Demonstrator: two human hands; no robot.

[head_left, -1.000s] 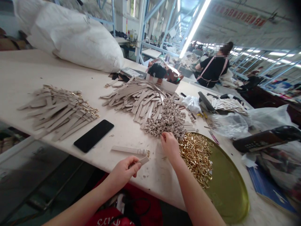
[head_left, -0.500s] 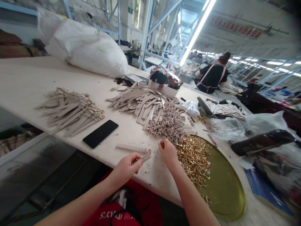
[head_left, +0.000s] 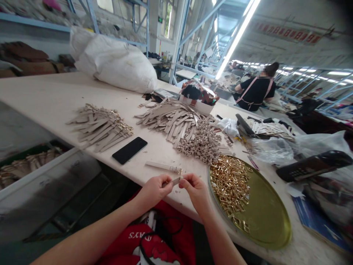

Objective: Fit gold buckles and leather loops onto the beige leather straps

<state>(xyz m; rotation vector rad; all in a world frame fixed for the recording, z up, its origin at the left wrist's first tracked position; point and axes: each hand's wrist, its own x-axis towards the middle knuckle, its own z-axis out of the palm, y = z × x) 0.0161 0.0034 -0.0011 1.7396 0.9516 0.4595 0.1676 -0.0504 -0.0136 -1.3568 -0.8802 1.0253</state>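
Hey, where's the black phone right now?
The phone lies left of centre in the head view, between the buckled strap pile and a single strap.

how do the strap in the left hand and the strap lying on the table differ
The held strap is pinched in the left hand; the lying strap rests on the table. The lying strap shows a gold buckle at one end; the held strap's visible part shows none. Both are pale and narrow.
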